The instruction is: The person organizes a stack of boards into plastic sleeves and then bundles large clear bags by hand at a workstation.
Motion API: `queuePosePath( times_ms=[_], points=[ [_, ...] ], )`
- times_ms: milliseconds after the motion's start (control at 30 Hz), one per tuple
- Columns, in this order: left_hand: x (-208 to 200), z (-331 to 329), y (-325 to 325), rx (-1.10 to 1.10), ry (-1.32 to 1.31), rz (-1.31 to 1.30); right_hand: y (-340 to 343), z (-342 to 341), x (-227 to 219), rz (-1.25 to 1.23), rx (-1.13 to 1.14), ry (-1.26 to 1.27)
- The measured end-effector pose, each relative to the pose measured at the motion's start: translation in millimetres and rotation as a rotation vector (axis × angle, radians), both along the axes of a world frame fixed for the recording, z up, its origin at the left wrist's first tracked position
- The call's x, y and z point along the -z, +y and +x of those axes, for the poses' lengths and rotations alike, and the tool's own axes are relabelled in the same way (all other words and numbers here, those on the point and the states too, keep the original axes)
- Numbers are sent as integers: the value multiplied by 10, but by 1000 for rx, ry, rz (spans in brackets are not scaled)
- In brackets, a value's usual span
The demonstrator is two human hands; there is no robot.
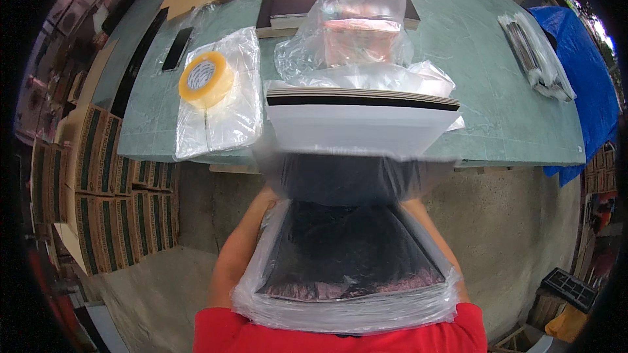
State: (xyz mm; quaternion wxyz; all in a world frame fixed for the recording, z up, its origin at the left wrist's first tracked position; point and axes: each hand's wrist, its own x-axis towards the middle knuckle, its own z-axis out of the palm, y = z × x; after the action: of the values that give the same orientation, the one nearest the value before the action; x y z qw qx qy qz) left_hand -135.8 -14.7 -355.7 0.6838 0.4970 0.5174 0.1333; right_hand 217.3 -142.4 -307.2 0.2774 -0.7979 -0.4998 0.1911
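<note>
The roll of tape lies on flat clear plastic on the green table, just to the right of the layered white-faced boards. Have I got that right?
Not quite: the side is wrong. The head view shows the roll of tape lying on flat clear plastic on the green table, just to the left of the layered white-faced boards.

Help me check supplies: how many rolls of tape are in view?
1: the tape roll lies on clear plastic at the left of the green table; others could be hidden.
</note>
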Motion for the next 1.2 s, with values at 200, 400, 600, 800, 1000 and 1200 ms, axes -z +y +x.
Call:
queuePosePath(
  times_ms=[200, 400, 600, 800, 1000, 1200],
  points=[
    [97, -30, -88, 3, 248, 404, 79, 49, -1110, -269, -210, 553],
    [-2177, 145, -29, 274, 315, 577, -159, -25, -2172, -48, -1129, 1179],
    [-2516, 488, -628, 1128, -541, 301, -163, -580, -1698, -489, -1336, 500],
    [-1107, 684, -274, 656, 188, 220, 150, -463, -812, -715, -907, 307],
    [-2802, 1128, -150, 395, -358, 400, 498, -768, -2180, 21, -524, 961],
    [-2864, 486, 22, 163, -332, 504, 252, -379, -1969, 112, -446, 1260]
  ],
)
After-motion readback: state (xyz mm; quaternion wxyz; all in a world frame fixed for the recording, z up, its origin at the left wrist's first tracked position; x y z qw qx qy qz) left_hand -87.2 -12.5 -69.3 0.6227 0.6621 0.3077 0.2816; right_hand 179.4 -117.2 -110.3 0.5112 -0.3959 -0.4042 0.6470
